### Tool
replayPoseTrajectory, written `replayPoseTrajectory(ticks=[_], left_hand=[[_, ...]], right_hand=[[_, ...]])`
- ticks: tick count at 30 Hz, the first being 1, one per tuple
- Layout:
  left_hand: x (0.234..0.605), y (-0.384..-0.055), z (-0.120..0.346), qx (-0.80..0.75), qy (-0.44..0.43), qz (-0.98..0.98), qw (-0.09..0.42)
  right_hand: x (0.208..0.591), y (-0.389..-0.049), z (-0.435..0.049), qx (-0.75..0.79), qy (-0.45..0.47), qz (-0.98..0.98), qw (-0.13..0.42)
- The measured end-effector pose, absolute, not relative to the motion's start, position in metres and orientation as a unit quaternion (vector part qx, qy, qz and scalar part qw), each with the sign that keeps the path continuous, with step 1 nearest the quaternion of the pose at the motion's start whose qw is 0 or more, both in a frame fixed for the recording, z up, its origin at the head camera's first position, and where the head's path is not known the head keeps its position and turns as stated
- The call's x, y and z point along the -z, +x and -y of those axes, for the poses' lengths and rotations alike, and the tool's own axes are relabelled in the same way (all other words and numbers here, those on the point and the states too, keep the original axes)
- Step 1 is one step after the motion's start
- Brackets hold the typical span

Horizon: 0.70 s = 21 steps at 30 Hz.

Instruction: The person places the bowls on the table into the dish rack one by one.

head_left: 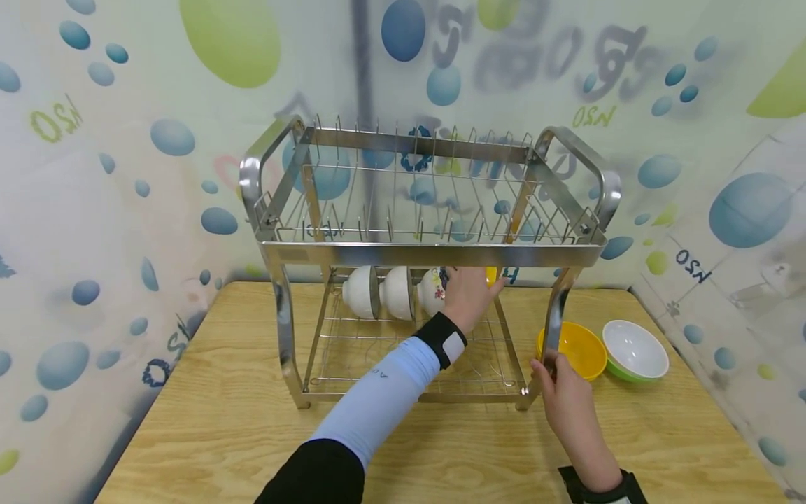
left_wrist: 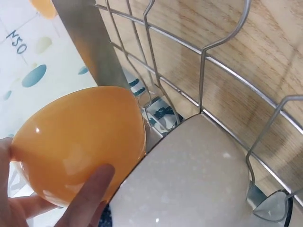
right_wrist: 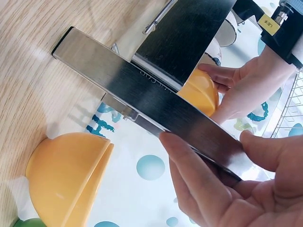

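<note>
With my left hand (head_left: 469, 294) I am holding an orange bowl (left_wrist: 80, 137) between thumb and fingers, toward the right end of the lower tier (head_left: 466, 397) of the steel dish rack (head_left: 434, 255), just beside a white bowl (left_wrist: 184, 175), where bent wires (left_wrist: 202, 85) are probably serving to keep bowls apart. My right hand (head_left: 569, 392) is gripping the front right post (head_left: 555, 315), I think because the rack is needing steadiness on the tabletop (head_left: 208, 434), where another orange bowl (head_left: 582, 350) and a white-and-green bowl (head_left: 636, 350) are resting outside

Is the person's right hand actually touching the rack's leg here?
Touching. The right wrist view shows the right hand gripping the metal rack leg, thumb against one edge and fingers against the other.
</note>
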<state>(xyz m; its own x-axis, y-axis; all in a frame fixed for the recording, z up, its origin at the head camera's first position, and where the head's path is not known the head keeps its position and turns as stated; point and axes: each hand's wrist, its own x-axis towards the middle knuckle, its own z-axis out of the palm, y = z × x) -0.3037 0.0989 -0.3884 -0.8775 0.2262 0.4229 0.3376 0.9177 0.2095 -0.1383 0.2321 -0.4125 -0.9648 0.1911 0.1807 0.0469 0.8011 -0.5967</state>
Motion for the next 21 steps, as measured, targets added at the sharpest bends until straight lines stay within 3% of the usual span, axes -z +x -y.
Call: replayPoseTrajectory(ticks=[4, 10, 21], left_hand=[[0.394, -0.306, -0.103, 0.088, -0.136, 0.969, 0.188], [0.4, -0.31, -0.107, 0.01, -0.128, 0.968, 0.214], [0.406, -0.31, -0.111, -0.018, -0.118, 0.974, 0.194]], right_hand=[[0.412, -0.139, -0.232, -0.309, -0.065, 0.942, 0.112], [0.412, -0.139, -0.233, -0.308, -0.064, 0.943, 0.106], [0.412, -0.139, -0.233, -0.309, -0.067, 0.944, 0.1]])
